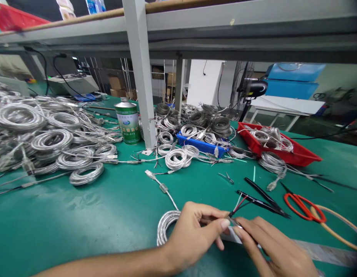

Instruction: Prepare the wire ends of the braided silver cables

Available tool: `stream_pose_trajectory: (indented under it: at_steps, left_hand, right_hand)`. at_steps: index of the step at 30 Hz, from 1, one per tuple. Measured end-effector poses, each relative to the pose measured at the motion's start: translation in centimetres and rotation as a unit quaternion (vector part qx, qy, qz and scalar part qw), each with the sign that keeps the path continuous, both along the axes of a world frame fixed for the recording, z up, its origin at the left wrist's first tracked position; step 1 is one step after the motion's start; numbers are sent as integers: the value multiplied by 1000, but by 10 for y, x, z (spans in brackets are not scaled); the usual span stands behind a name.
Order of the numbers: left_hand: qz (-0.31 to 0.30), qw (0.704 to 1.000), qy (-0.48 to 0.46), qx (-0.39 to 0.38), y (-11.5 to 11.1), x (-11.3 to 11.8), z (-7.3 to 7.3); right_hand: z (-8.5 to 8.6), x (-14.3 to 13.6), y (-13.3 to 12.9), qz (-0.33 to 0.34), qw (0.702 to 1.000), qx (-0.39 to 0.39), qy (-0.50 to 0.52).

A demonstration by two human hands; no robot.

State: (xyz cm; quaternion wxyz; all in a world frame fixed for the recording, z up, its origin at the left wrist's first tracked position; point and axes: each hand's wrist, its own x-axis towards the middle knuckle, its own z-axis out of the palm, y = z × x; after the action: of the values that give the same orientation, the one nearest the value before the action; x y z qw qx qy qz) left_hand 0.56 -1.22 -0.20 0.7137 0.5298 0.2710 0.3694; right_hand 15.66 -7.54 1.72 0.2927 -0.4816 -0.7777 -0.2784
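Observation:
My left hand (192, 234) is closed, its thumb and fingers pinching the stripped end of a clear-jacketed USB cable (167, 227). The cable lies coiled just behind that hand, its USB plug (150, 174) pointing away on the mat. White, red and black wires (239, 204) fan out above the fingertips. My right hand (273, 246) pinches the same cable end from the other side, on a small greyish bit whose detail is blurred. Under both hands runs a steel ruler (325, 252), partly covered by them.
Black tweezers (266, 200), orange-handled scissors (304, 207) and small metal snips (226, 177) lie beyond my right hand. Heaped cable coils (51, 140) fill the left. A green can (128, 121), shelf post (140, 77), blue tray (201, 146) and red tray (305, 156) stand farther back.

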Motion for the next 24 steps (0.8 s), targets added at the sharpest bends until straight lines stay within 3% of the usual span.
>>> stream_pose_trajectory:
  at_steps: [8, 19, 24]
  left_hand:
    - [1, 1000, 3, -2, -1, 0, 0]
    - [7, 1000, 2, -19, -1, -1, 2]
    - [14, 999, -4, -32, -2, -1, 6]
  right_hand:
    - [10, -7, 2, -7, 1000, 16, 9]
    - [-18, 21, -5, 9, 994, -35, -107]
    - [-20, 15, -5, -12, 1000, -25, -8]
